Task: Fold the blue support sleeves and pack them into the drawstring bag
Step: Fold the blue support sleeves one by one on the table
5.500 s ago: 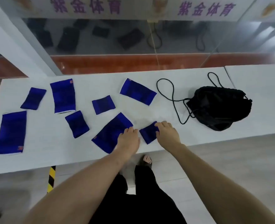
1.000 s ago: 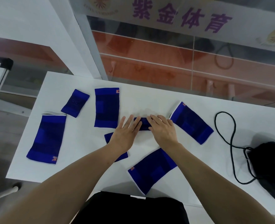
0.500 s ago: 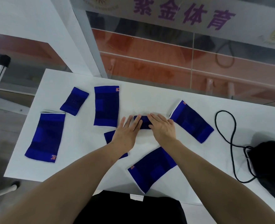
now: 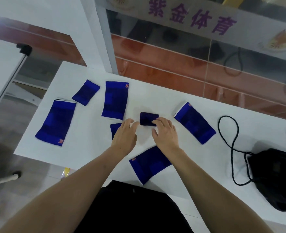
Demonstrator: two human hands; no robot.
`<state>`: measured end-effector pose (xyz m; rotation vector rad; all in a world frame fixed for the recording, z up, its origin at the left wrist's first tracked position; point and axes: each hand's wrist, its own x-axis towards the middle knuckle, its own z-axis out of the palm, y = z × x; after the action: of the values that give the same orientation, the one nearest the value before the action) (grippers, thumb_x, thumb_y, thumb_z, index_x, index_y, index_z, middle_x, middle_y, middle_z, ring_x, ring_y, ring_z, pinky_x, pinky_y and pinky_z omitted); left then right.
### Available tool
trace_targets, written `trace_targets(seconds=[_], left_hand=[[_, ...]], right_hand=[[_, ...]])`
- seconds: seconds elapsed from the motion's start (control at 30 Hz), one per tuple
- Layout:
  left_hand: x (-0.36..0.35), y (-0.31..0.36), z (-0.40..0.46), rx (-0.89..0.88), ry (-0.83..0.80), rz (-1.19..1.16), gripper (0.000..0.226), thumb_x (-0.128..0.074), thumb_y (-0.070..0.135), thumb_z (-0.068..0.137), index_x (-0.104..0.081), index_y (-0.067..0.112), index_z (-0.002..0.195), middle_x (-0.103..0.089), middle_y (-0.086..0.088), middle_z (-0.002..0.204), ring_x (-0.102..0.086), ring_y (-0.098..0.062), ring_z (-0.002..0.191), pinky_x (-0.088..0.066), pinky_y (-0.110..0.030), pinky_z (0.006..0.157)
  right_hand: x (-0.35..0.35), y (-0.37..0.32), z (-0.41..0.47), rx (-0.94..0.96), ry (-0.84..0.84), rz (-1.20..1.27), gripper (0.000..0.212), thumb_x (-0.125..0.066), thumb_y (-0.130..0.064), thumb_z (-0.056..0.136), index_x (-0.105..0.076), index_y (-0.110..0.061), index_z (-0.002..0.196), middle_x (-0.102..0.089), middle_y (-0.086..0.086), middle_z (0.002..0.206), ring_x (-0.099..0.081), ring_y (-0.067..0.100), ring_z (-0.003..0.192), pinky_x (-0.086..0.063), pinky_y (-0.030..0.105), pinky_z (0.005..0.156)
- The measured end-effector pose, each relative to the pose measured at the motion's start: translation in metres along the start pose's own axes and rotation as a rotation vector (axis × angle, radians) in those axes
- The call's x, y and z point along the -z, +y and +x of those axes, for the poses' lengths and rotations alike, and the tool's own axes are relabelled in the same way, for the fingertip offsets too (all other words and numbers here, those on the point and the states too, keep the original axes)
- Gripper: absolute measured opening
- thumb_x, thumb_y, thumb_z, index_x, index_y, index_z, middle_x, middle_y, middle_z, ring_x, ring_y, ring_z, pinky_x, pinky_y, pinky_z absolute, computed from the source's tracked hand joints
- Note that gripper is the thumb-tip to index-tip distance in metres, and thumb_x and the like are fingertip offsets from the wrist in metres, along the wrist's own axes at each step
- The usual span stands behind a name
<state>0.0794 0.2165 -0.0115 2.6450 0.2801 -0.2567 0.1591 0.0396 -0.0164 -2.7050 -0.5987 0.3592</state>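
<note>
A small folded sleeve (image 4: 149, 118), dark blue knit and rectangular, lies mid-table (image 4: 91, 152). Right hand (image 4: 165, 134) rests spread fingertips on it without gripping; left hand (image 4: 124, 134) hovers open, empty. Black fabric drawstring bag (image 4: 277, 180) sits slumped far right.

Right hand (image 4: 165, 134) rests fingertips on a folded sleeve (image 4: 148, 119) (dark blue) — left hand (image 4: 124, 136) beside it.

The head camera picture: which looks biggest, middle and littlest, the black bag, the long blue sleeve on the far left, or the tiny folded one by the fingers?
1. Black drawstring bag, largest, though partly cut off at the edge.
2. Far-left blue sleeve.
3. Folded sleeve under the right hand, clearly smallest.
</note>
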Motion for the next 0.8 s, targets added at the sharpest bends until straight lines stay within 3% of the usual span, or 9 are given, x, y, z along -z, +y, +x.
trace_targets(seconds=[0.23, 0.43, 0.63, 0.8], left_hand=[[-0.003, -0.019, -0.041, 0.175, 0.028, 0.052, 0.044, -0.057, 0.018, 0.098, -0.046, 0.018, 0.141, -0.047, -0.006, 0.140, -0.049, -0.025, 0.124, -0.049, -0.039, 0.102], [0.003, -0.053, -0.039, 0.253, 0.088, 0.086, 0.037, -0.056, 0.022, 0.100, -0.049, 0.017, 0.136, -0.053, -0.008, 0.133, -0.054, -0.025, 0.115, -0.052, -0.039, 0.092], [0.010, -0.087, -0.018, 0.174, -0.024, 0.061, 0.046, -0.063, 0.023, 0.097, -0.045, 0.019, 0.139, -0.055, -0.002, 0.137, -0.054, -0.024, 0.116, -0.051, -0.039, 0.093], [0.010, -0.105, -0.013, 0.106, -0.126, 0.086, 0.053, -0.068, 0.028, 0.092, -0.043, 0.018, 0.139, -0.051, -0.005, 0.127, -0.052, -0.023, 0.110, -0.050, -0.036, 0.091]], right_hand=[[-0.015, -0.024, -0.024, 0.076, -0.055, 0.028, 0.031, -0.059, -0.027, 0.100, -0.064, -0.019, 0.130, -0.061, -0.001, 0.133, -0.054, 0.021, 0.125, -0.047, 0.037, 0.105], [-0.032, -0.046, -0.033, 0.080, -0.098, 0.041, 0.031, -0.056, -0.029, 0.103, -0.062, -0.019, 0.132, -0.060, 0.001, 0.134, -0.053, 0.021, 0.124, -0.047, 0.038, 0.104], [-0.066, -0.071, -0.035, -0.018, -0.192, 0.000, 0.031, -0.054, -0.037, 0.103, -0.062, -0.020, 0.128, -0.061, 0.001, 0.129, -0.056, 0.022, 0.117, -0.048, 0.038, 0.100], [-0.085, -0.096, -0.038, -0.192, -0.176, -0.004, 0.027, -0.059, -0.040, 0.100, -0.064, -0.022, 0.120, -0.061, -0.001, 0.121, -0.055, 0.021, 0.112, -0.048, 0.038, 0.098]])
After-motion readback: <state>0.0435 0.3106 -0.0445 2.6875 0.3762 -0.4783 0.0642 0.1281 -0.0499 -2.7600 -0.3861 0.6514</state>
